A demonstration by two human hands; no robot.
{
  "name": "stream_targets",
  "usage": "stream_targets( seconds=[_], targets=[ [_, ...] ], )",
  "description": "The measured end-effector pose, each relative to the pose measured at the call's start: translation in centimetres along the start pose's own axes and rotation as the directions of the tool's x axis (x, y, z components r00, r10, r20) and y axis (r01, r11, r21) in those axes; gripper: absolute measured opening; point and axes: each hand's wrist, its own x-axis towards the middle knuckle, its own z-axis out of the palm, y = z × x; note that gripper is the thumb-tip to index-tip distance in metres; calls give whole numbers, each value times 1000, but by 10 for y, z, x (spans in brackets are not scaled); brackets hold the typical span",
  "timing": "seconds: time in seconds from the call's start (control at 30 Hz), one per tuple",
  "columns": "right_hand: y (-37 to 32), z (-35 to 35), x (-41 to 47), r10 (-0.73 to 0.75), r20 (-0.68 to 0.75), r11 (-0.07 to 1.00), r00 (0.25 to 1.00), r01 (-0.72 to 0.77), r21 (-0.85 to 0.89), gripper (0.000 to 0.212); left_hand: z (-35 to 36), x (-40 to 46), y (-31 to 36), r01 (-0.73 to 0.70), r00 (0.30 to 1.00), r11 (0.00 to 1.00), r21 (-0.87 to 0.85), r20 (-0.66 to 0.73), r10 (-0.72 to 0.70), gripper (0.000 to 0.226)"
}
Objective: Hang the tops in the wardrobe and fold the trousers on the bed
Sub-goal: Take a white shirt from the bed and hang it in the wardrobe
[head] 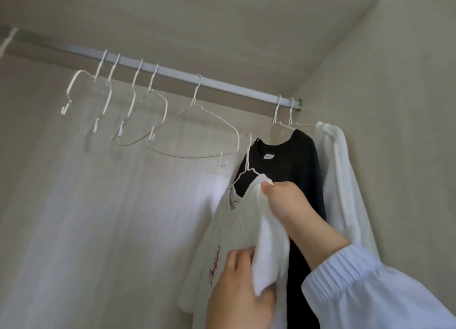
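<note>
A white top (222, 232) with red script lettering sits on a white wire hanger (248, 165) held up below the wardrobe rail (172, 73). The hanger's hook is off the rail. My right hand (283, 202) grips the top's shoulder near the collar. My left hand (237, 286) holds the white fabric lower down. Behind them a black top (291, 165) and a white garment (338, 170) hang on hangers at the rail's right end.
Several empty white wire hangers (192, 131) hang along the rail to the left. The wardrobe's side wall (394, 131) stands close on the right, its back panel (98, 205) behind. The wardrobe's top board (197, 20) lies just above the rail.
</note>
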Motion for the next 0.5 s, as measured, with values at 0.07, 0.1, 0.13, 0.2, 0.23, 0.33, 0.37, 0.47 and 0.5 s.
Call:
stream_targets(
  seconds=[0.07, 0.1, 0.13, 0.2, 0.23, 0.33, 0.37, 0.47, 0.5],
  targets=[
    [-14, -12, 9, -72, -74, 997, 995, 72, -4, 32, -6, 16, -2, 28, 1000, 998, -63, 5, -28, 49],
    [-21, -20, 13, -119, -106, 993, 987, 119, -9, 32, -6, 26, -5, -7, 999, 995, -101, -35, 3, 43],
    [-28, -26, 18, -169, -128, 986, 977, 168, -23, 33, -8, 34, -3, -16, 1000, 994, -106, -20, 14, 34],
    [-42, -36, 32, -258, -160, 965, 953, 247, -85, 36, -5, 55, -5, -52, 998, 985, -165, -55, 44, 11],
    [-49, -38, 42, -294, -173, 954, 940, 277, -118, 35, -3, 68, -7, -53, 997, 983, -176, -72, 41, 14],
    [-67, -35, 74, -326, -221, 941, 919, 293, -170, 37, -3, 107, -14, -28, 992, 976, -216, -125, 1, 13],
    [-70, -33, 85, -326, -227, 939, 918, 286, -190, 38, -5, 119, -16, -8, 993, 977, -215, -121, -18, 12],
    [-76, -27, 113, -303, -235, 945, 923, 259, -200, 34, -10, 142, -22, -20, 989, 978, -205, -146, -10, 12],
    [-77, -26, 118, -293, -239, 948, 926, 248, -200, 37, -10, 148, -24, -15, 990, 977, -210, -139, -15, 12]
  ],
)
